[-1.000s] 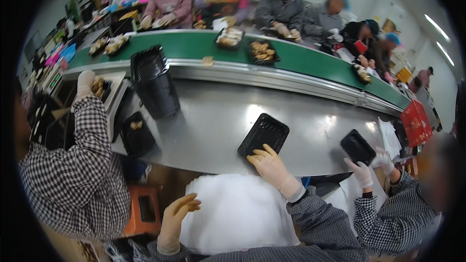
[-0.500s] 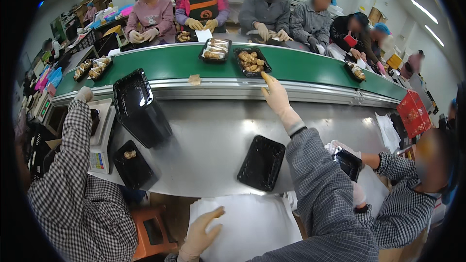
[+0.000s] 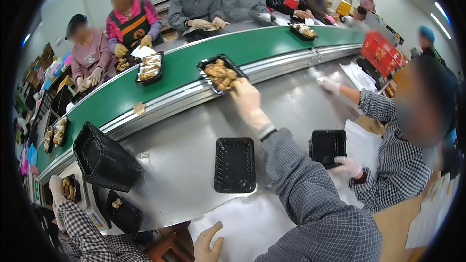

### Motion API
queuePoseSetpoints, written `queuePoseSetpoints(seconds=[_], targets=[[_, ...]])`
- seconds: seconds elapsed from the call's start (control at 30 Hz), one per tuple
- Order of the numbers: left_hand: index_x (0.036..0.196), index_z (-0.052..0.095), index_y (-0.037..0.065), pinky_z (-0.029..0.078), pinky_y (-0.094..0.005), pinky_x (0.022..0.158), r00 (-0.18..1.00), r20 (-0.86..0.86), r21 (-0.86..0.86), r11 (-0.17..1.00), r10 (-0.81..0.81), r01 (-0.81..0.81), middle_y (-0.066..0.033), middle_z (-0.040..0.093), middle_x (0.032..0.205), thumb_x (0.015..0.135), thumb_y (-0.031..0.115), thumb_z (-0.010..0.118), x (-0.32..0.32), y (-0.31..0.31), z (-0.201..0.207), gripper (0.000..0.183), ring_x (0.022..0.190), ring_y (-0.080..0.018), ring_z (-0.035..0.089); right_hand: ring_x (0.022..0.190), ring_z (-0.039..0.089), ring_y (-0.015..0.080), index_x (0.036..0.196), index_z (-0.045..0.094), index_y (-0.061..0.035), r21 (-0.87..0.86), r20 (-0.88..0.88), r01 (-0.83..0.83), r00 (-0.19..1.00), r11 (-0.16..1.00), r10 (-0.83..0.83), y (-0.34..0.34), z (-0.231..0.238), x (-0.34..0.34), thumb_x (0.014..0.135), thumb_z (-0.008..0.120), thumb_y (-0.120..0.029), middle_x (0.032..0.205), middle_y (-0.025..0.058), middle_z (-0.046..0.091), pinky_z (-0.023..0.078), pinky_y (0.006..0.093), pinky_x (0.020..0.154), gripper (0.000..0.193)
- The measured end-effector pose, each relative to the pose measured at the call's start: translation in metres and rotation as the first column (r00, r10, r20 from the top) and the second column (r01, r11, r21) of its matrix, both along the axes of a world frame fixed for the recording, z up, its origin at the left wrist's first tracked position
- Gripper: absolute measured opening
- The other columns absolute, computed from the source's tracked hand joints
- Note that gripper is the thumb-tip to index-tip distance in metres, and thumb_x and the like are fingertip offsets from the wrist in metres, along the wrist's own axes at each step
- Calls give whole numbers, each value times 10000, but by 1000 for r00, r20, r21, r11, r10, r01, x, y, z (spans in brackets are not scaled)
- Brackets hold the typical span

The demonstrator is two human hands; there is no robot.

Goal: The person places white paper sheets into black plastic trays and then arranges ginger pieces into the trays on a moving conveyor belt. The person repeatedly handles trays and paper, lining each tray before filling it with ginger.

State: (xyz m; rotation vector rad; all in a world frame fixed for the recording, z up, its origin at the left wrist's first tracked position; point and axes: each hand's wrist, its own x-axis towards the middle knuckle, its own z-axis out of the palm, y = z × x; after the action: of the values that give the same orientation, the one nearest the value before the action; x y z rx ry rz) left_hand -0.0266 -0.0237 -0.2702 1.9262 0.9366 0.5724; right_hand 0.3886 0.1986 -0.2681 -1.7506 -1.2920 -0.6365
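My right hand (image 3: pixel 246 101), in a pale glove, reaches to the green belt and grips the near right edge of a black tray. Knobbly tan pieces that look like ginger (image 3: pixel 221 73) fill this tray, which tilts over the belt's metal rim. My left hand (image 3: pixel 208 243), gloved too, has its fingers apart over a stack of white paper sheets (image 3: pixel 247 221) in front of me, holding nothing. Between the paper and the belt, a bare black tray (image 3: pixel 235 165) lies on the steel table (image 3: pixel 179 150).
Stacked black trays (image 3: pixel 104 157) stand at left, near a scale (image 3: pixel 92 208) and a co-worker's hand. A tray with one tan piece (image 3: pixel 124 213) is beside them. Another co-worker handles a black tray (image 3: pixel 327 148) at right. Several people work beyond the green belt (image 3: pixel 179 58).
My right hand has closed on the filled tray and drawn it toward the belt's near edge, tilting it. The view has turned right. The right co-worker's tray now rests lower, one hand stretched away.
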Motion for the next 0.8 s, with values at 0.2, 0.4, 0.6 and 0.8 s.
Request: queuePoseSetpoints(seconds=[0.2,0.4,0.6,0.8], targets=[[1257,626,9,454,-365,1009,1000,-12,1,1000,-11,11,-163,666,1227,888,20,588,-8,-4,-6,372,1158,-302,619,840,648,308,948,611,-96,-37,-89,380,920,924,-382,-119,-56,29,751,752,-140,994,91,613,519,422,735,246],[1241,632,-20,450,-361,1012,1000,5,48,999,-22,22,-175,676,1211,921,22,553,-10,-14,4,332,1165,-291,623,790,635,288,839,625,-94,-105,19,604,795,790,-606,-149,-89,78,779,743,-220,915,69,611,507,420,736,183],[1284,614,48,474,-381,981,998,-38,-13,998,54,-54,-170,651,1234,819,54,691,-9,-15,-4,471,1121,-333,621,805,629,291,871,601,-107,-98,138,378,921,921,-364,-157,-57,33,761,747,-193,901,73,609,494,417,770,202],[1414,455,16,412,-437,1022,891,-442,598,705,-108,382,-142,574,1282,794,189,730,98,52,-1,699,1239,-348,509,873,601,305,929,615,-105,-108,45,96,995,989,-92,-175,-29,-49,717,756,-140,939,79,601,498,406,761,257]])
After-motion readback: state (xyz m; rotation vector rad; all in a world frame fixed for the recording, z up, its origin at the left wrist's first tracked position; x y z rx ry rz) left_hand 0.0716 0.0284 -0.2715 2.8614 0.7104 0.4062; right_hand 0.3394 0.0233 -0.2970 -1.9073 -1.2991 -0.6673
